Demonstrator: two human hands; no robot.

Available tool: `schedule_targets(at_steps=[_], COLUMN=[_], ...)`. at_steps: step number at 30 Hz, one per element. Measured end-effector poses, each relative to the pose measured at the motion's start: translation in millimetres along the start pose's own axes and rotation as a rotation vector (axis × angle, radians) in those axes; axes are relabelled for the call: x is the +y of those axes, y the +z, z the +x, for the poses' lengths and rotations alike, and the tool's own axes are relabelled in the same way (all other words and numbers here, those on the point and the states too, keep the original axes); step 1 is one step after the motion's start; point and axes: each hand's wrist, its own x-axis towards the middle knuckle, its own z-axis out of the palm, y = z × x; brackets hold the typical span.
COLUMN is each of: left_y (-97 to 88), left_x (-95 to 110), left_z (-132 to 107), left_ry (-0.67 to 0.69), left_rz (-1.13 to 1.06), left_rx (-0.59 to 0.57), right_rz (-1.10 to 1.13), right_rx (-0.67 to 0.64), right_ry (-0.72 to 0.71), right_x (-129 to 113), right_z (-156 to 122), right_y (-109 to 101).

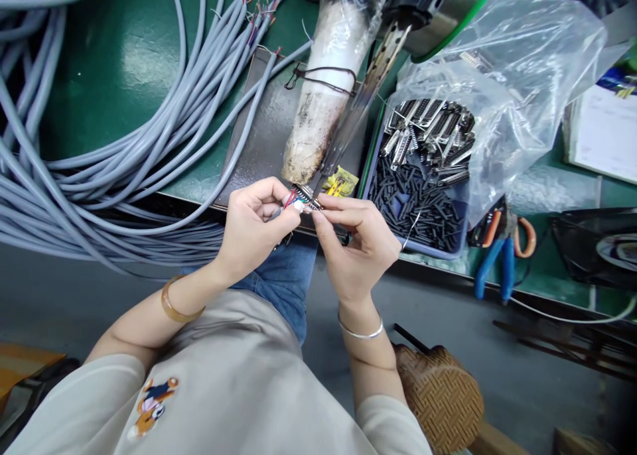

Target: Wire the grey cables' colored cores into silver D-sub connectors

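My left hand [253, 224] is closed in a pinch on the stripped end of a grey cable, whose thin coloured wires [290, 198] fan out between my fingers. My right hand [355, 237] is closed too, pinching a small metal connector [309, 203] right against those wire ends. Both hands meet at the front edge of the green bench [124, 57], just under the tip of a long metal arm [365, 97] and a wrapped white cylinder [326, 90] that slant down from above.
A big bundle of grey cables [99, 156] sweeps across the left. A blue tray [423, 203] holds black sleeves and metal connectors, under a clear plastic bag [512, 77]. Blue and orange pliers [502, 249] lie at the right. A woven stool [438, 395] stands below.
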Motion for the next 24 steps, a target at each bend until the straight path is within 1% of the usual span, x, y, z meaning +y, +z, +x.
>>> schedule_targets(at_steps=[5, 10, 14, 20, 24], left_y=[2.2, 1.5, 1.5, 2.5, 0.0], left_x=[0.6, 1.6, 1.7, 5.9, 5.7], left_z=[0.2, -0.3, 0.7, 2.0, 1.3], left_ry=[0.014, 0.025, 0.029, 0.055, 0.039], left_rz=[-0.020, 0.029, 0.047, 0.044, 0.046], left_rx=[0.002, -0.017, 0.004, 0.001, -0.018], right_rz=[0.011, 0.001, -0.015, -0.071, -0.132], right_rx=[-0.003, -0.006, -0.009, 0.004, -0.010], right_ry=[0.016, 0.016, 0.011, -0.051, -0.130], right_x=[1.4, 2.9, 2.9, -0.3, -1.3], right_z=[0.6, 0.7, 3.3, 9.4, 5.3], right_y=[-0.4, -0.8, -0.5, -1.9, -3.0])
